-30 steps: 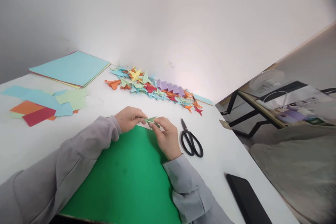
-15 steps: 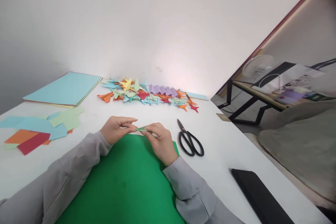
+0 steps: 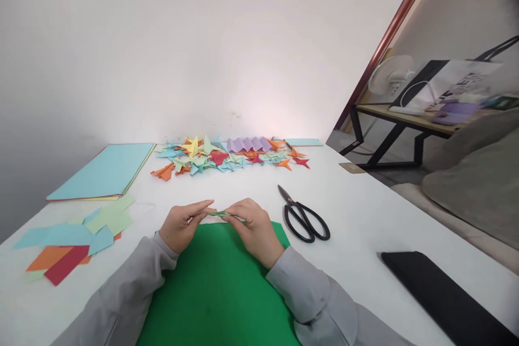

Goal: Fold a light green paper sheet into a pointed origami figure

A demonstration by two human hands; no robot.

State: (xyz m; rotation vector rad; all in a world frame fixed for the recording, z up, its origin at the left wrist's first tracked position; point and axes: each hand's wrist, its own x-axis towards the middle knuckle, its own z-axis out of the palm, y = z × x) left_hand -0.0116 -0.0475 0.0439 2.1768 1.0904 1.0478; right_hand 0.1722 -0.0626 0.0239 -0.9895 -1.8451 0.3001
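Lettering: black print on a white-and-black bag (image 3: 458, 78) at the far right, too blurred to read.

Surface: white tabletop (image 3: 348, 205) against a pale wall (image 3: 203, 48) with faint scuffs. Large plain green sheet (image 3: 219, 286) at the near edge, below the hands.

Hands: left hand (image 3: 180, 227) and right hand (image 3: 253, 230), grey sleeves, each pinching one end of a small folded green paper piece (image 3: 218, 213), just above the sheet's far edge.

Around: black-handled scissors (image 3: 306, 213) to the right, blades nearly together; flat black object (image 3: 441, 292) nearer. Multicoloured folded-paper pile (image 3: 203, 161) by the wall, lilac pleated paper (image 3: 248, 144) at its back. Left, light-blue-topped paper stack (image 3: 109, 170) and loose cut paper pieces (image 3: 68, 235).

Room: white fan (image 3: 391, 73) and bag on a low wood-topped stand (image 3: 430, 126), black legs.
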